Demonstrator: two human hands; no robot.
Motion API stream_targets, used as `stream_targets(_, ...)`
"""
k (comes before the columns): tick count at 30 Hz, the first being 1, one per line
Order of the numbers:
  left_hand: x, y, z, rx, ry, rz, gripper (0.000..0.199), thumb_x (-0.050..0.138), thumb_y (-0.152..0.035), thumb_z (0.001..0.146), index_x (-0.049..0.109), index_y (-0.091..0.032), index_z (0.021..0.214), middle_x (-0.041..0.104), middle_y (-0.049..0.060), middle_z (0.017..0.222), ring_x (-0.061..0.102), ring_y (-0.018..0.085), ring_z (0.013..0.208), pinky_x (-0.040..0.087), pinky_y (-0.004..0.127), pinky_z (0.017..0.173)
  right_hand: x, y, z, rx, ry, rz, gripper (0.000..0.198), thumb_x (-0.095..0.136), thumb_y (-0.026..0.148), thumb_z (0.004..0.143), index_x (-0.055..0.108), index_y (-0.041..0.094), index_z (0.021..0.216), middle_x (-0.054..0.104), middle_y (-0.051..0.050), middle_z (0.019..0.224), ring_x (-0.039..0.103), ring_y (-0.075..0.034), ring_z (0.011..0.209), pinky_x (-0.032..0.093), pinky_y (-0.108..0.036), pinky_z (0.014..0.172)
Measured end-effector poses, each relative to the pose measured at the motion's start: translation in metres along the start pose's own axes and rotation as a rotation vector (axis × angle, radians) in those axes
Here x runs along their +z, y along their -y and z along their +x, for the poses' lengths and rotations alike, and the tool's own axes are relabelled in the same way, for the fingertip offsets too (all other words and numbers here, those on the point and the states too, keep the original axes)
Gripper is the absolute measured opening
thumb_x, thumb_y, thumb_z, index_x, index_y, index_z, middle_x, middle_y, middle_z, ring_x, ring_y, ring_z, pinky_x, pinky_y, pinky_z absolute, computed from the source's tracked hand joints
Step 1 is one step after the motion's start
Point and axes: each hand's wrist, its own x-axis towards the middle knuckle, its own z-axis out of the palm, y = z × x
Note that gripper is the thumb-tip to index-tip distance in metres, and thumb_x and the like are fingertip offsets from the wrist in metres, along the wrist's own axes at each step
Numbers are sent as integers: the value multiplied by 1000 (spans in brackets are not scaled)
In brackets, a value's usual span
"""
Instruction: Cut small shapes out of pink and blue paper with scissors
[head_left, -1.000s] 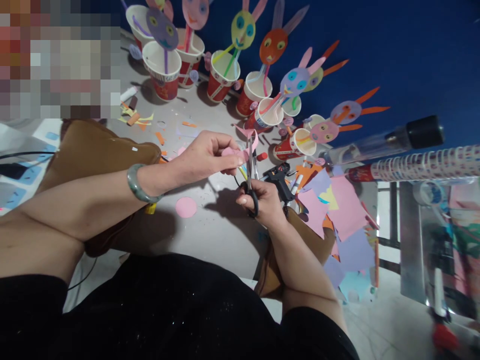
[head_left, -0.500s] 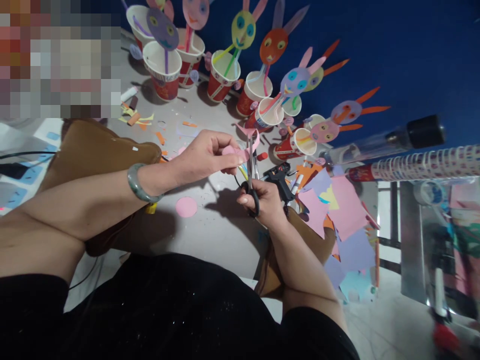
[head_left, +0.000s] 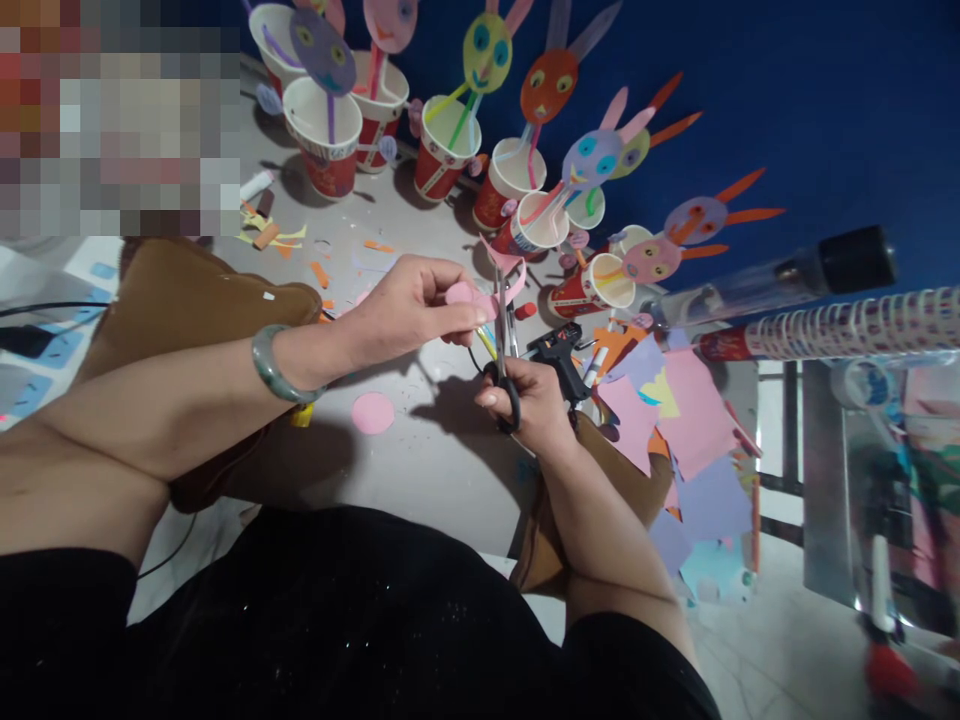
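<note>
Pinched between the thumb and fingers of my left hand is a piece of pink paper. My right hand is closed around the black handles of a pair of scissors, which point away from me. Their blades meet the right edge of the paper, where a curled strip of pink hangs off it. A cut pink paper circle lies flat on the table below my left hand. Just right of the scissors rests a black glue gun.
Red paper cups holding straws with paper rabbit faces stand along the back. Coloured paper sheets are piled at the right, below a long stack of cups. Orange and yellow scraps lie at the back left.
Both hands stay in nearly the same place. The curled pink strip has shifted slightly and stands out a little further from the blades.
</note>
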Motion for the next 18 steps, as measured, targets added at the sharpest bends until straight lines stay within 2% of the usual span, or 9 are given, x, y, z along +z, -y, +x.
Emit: stream_targets(18,-2,0,0,21,-1,45,21,74,-26,77,62,-18,64,65,-1,60,64,10,58,50,22,56,-1,-1,1,1,15,-18,65,81,75,56,46,21,54,42,5,49,35,-8,50,26,-25,47)
